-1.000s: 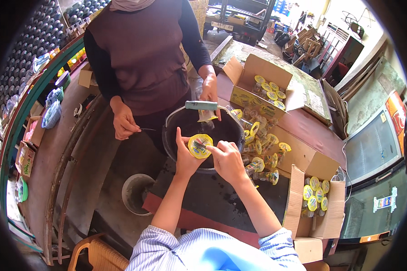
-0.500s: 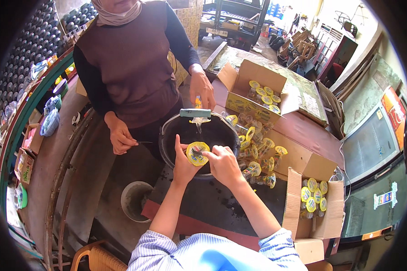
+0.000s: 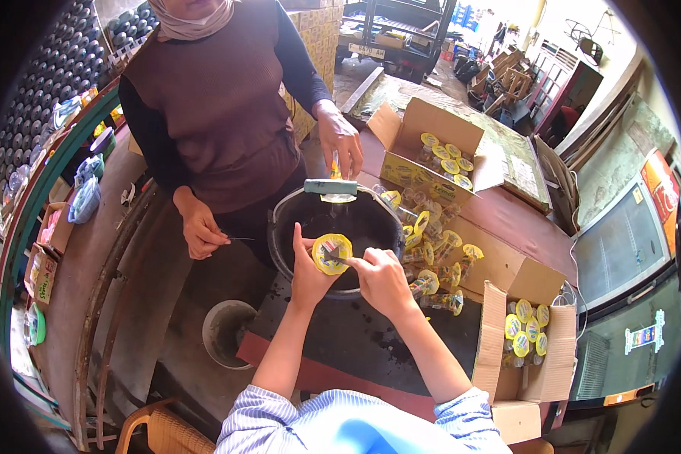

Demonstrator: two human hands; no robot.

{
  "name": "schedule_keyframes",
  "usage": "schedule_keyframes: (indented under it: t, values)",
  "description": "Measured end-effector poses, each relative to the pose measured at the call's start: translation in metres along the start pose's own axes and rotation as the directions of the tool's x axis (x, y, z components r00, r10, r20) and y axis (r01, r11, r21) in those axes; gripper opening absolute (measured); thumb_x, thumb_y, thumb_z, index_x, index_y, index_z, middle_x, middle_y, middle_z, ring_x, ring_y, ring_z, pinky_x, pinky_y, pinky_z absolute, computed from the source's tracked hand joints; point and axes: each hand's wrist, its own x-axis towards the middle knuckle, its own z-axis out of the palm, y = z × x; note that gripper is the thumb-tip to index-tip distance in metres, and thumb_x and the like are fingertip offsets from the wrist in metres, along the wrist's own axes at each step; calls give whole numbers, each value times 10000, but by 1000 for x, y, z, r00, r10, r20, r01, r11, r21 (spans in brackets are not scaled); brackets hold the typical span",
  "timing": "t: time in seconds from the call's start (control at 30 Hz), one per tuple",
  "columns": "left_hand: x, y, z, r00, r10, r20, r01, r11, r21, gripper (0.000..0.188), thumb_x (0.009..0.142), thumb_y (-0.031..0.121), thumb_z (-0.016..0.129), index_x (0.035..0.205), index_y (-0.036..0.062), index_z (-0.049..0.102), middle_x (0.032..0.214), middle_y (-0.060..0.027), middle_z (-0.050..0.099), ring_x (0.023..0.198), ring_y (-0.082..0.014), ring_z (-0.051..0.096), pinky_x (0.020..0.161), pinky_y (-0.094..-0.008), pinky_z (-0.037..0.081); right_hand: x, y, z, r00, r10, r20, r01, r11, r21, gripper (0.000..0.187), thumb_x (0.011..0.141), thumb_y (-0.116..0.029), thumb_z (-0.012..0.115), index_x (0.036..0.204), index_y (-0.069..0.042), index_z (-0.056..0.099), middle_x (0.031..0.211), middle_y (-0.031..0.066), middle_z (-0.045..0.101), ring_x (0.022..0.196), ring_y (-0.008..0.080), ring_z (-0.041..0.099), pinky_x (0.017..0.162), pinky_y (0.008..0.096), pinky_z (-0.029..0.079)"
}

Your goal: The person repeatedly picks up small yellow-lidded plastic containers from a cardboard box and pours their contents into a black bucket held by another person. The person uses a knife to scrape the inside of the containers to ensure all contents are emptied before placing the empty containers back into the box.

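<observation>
Over a black bucket (image 3: 395, 227), my left hand (image 3: 307, 278) is closed round a clear plastic drink cup with a yellow printed lid (image 3: 340, 244). My right hand (image 3: 386, 281) pinches a small knife (image 3: 339, 259), its thin dark blade against the lid. Whether the blade has pierced the lid I cannot tell. Across the bucket, a co-worker's hand (image 3: 342, 140) holds another cup (image 3: 337, 198), tilted down behind the bucket's teal handle grip (image 3: 331, 186). The co-worker's other hand (image 3: 201, 231) holds a thin pointed tool (image 3: 239, 239).
Several yellow-lidded cups (image 3: 431, 250) lie in a heap right of the bucket. A carton (image 3: 424, 174) behind them and another carton (image 3: 492, 333) at the near right hold more upright cups. A grey pail (image 3: 213, 333) stands lower left, beside an orange chair (image 3: 170, 427).
My right hand has drawn slightly right, pulling the blade back from the lid's middle. Less of the co-worker's tilted cup and its liquid shows below the handle grip.
</observation>
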Motion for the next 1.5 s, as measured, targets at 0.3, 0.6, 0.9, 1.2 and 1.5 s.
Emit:
schedule_keyframes:
  t: [0.3,0.6,0.9,1.2,1.5]
  values:
    - [-2,-1,0,1000,4,13,-5,999,48,1081,559,132,788,1306,-11,20,899,-81,487,825,-186,539,786,-290,421,-13,-2,-19,1000,16,-26,-16,1000,1,198,666,5,559,839,-83,598,655,65,467,635,235,495,646,328,400]
    - [4,2,1,998,12,67,-19,994,112,1072,555,101,776,1313,-1,25,905,-96,469,822,-197,513,792,-300,410,-58,3,-53,928,324,-184,-310,945,101,191,688,10,586,849,-83,631,619,70,473,618,242,470,599,320,373]
    - [35,-15,11,877,182,444,-354,870,344,946,565,43,667,1297,-41,73,1004,-199,407,879,-358,442,814,-396,382,-101,6,-52,711,639,-293,-468,742,480,173,729,11,582,888,-38,630,639,65,525,561,136,489,551,235,395]
    - [54,-6,20,664,-38,747,-623,523,581,907,540,-32,615,1309,35,138,953,-128,432,859,-291,491,682,-373,460,-148,8,-32,519,837,-171,-489,456,744,157,756,1,560,893,-22,632,634,-4,503,577,51,456,536,187,360]
    - [65,8,26,500,-246,831,-771,310,556,939,474,13,701,1272,41,206,951,-114,512,890,-258,531,726,-340,452,-165,10,-26,505,849,-158,-481,428,765,157,759,2,556,897,-15,628,638,-5,497,582,51,462,538,184,356]
